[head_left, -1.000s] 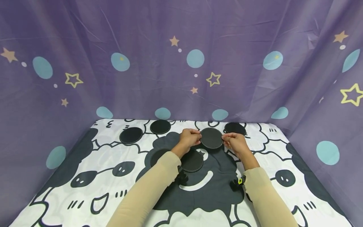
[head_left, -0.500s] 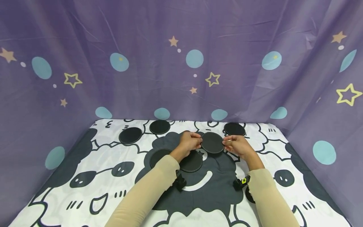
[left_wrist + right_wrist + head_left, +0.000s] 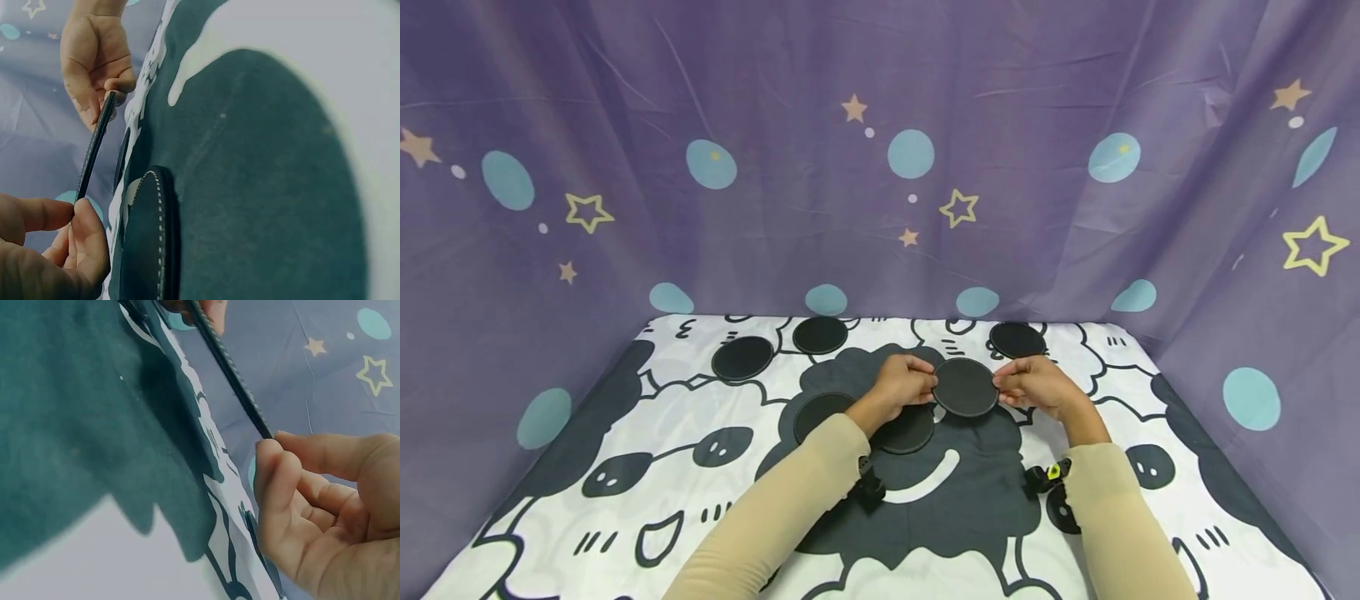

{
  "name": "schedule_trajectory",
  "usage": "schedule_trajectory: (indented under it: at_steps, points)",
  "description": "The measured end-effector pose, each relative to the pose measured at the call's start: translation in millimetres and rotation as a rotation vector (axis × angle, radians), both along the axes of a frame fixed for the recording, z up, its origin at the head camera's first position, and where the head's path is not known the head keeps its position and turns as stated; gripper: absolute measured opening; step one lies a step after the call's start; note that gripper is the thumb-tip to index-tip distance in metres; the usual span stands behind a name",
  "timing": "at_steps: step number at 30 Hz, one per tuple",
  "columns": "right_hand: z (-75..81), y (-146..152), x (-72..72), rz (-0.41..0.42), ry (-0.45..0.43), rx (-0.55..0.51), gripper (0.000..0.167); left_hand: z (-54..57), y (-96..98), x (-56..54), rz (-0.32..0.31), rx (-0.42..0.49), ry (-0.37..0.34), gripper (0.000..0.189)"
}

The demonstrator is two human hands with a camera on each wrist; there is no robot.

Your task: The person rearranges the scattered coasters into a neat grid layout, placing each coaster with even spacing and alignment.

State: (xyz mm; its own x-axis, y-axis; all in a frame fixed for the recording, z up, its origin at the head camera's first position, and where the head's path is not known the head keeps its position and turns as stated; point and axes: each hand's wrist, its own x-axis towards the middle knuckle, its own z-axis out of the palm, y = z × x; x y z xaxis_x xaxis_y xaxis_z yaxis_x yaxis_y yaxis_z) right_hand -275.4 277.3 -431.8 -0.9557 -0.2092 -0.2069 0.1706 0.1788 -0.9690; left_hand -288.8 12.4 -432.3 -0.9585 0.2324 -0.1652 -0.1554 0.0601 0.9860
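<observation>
A round black leather coaster (image 3: 966, 387) with a stitched edge is held between both hands, above the cloth. My left hand (image 3: 904, 387) pinches its left edge between thumb and fingers, and my right hand (image 3: 1037, 385) pinches the right edge. In both wrist views the held coaster (image 3: 94, 147) appears edge-on, as a thin strip. Another coaster (image 3: 906, 429) lies on the printed dark sheep just below the left hand, partly covered by the wrist. Beside it, a further coaster (image 3: 820, 412) is partly behind the left forearm.
Two more coasters, one at the left (image 3: 742, 358) and one at the back (image 3: 820, 335), lie on the sheep-print cloth (image 3: 700, 408). Behind the right hand is another coaster (image 3: 1017, 339). A purple curtain (image 3: 820, 208) with stars borders the table at the back and sides.
Both hands have brought the held coaster a little nearer to me and slightly to the right. The grip on its two edges stays the same; the lying coasters have not moved.
</observation>
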Motion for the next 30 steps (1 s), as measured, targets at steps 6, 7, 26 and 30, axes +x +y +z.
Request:
schedule_trajectory:
  at_steps: [6,7,26,30]
  points:
    - [2.8,3,3.0,0.041,-0.016,0.057,0.022,1.6,-1.1,8.0,-0.037,-0.026,0.007,0.021]
    - [3.0,4,3.6,0.047,-0.021,0.063,0.020,1.0,-1.2,9.1,-0.043,-0.030,0.005,0.021]
    - [-1.5,5,4.0,0.216,-0.068,0.127,0.014,-2.3,1.5,22.4,-0.059,-0.227,0.019,0.015]
    - [-2.3,6,5.1,0.222,-0.077,0.152,0.013,-1.5,4.0,23.2,-0.067,-0.270,0.023,0.013]
